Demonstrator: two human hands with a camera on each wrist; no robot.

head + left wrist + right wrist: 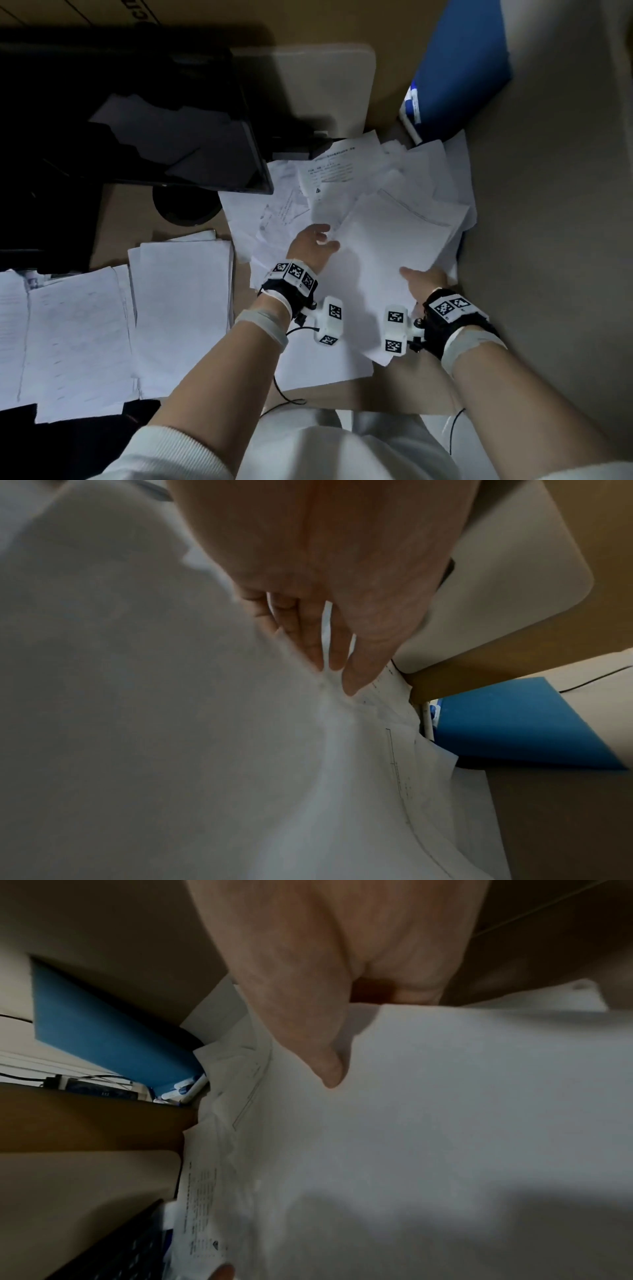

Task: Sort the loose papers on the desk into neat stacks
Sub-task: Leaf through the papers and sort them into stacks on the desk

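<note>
my right hand pinches the near right edge of a blank white sheet, thumb on top. my left hand lies at the sheet's left edge with fingers straight and relaxed, gripping nothing. the sheet tops the loose paper pile at desk right. two neater stacks lie left. blue folder behind the pile.

A loose heap of white papers lies fanned and overlapping at the right of the bench, some printed, some blank. One large blank sheet lies tilted on top of the heap. To the left sit two squarer stacks: a blank-topped stack and, beside it, a faintly written stack.
</note>
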